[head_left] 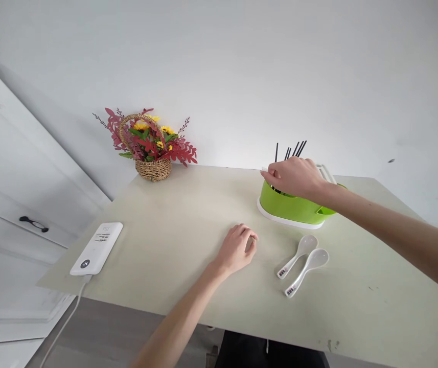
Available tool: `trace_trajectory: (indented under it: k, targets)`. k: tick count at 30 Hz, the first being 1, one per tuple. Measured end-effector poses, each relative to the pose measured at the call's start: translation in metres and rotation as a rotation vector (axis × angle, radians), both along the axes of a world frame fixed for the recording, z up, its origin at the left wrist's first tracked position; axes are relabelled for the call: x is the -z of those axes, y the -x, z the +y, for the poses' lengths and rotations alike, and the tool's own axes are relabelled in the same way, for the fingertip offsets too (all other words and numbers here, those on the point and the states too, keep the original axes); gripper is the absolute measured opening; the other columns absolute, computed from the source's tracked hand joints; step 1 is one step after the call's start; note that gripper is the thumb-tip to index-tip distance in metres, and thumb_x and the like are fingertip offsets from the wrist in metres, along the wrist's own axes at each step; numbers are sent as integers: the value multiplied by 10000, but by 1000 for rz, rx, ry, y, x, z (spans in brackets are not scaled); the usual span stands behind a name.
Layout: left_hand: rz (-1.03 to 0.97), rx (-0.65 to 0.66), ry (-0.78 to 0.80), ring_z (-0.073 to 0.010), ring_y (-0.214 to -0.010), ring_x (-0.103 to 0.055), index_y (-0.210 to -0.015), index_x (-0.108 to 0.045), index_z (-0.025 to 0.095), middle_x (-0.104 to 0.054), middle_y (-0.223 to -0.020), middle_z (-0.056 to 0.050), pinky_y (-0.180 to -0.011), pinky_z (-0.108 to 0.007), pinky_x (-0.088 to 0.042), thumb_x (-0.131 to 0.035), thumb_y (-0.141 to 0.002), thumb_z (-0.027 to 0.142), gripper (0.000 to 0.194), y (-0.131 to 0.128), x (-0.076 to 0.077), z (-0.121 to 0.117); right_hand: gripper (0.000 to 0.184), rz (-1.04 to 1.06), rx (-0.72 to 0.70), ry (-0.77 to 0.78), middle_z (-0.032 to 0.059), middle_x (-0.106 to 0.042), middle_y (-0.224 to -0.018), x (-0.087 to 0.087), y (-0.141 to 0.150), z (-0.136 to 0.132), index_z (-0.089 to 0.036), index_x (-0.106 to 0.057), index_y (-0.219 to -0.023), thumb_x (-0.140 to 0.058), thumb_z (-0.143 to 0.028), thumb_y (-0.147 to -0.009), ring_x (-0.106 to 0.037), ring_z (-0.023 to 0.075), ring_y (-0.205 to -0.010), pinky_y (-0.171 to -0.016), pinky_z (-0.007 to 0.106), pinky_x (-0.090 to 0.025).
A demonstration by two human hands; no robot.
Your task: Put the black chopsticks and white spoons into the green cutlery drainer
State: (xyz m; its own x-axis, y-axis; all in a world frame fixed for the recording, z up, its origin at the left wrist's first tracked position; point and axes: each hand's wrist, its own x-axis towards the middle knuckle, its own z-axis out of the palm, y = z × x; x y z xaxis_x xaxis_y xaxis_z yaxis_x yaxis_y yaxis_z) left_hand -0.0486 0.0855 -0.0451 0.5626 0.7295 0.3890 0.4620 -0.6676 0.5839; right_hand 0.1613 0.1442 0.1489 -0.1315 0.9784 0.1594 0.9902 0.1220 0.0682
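My right hand (296,176) is over a bright green utensil holder (291,208) with a white base, its fingers bent down. What they grip is hidden behind the hand. Several black chopsticks (301,148) stick up just beyond the knuckles. Loosely curled, my left hand (237,249) rests on the table to the left of two white spoons, with nothing visible in it. The farther spoon (299,254) and the nearer spoon (309,269) lie side by side in front of the holder, handles towards me, with labels on the handle ends.
A wicker basket (153,169) of red and yellow artificial flowers stands at the table's back left. At the left edge lies a white power bank (96,249) with a cable (69,318) hanging down. A white cabinet (7,179) adjoins the left side; a wall runs behind the table (188,214).
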Motion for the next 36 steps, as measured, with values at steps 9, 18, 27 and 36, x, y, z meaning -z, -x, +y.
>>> trace_trajectory:
  k: [9,18,27,36]
  targets:
    - [42,10,-25,-235,-1020,-645,-1003,-606,245,-662,-1035,-55,-963,-416,-518,-556,-959,130,134,-1,-2,0,546,137,-423,100,6,-629,-609,15,-38,-79,-225,-595,-697,-358,-531,-1082,-516,144,-515,-561,291,-288]
    - [43,20,-40,-231,-1029,-649,-1023,-605,242,-666,-1048,-58,-975,-425,-518,-533,-982,142,130,-1,-2,0,466,75,-498,262,12,-643,-666,59,-85,-128,-247,-574,-761,-341,-442,-1115,-516,164,-537,-585,337,-265]
    - [35,22,-54,-230,-1018,-654,-1025,-605,249,-672,-1041,-53,-973,-426,-521,-539,-981,141,134,-1,-2,2,474,66,-231,373,53,-633,-648,73,-130,-136,-298,-451,-693,-290,-487,-1097,-559,265,-555,-631,417,-328]
    - [27,19,-46,-230,-1027,-658,-1025,-612,245,-681,-1050,-57,-962,-427,-531,-544,-983,148,125,-1,-2,2,399,166,-75,528,45,-764,-893,116,-153,-135,-300,-658,-1102,-407,-601,-1023,-692,270,-738,-707,401,-438]
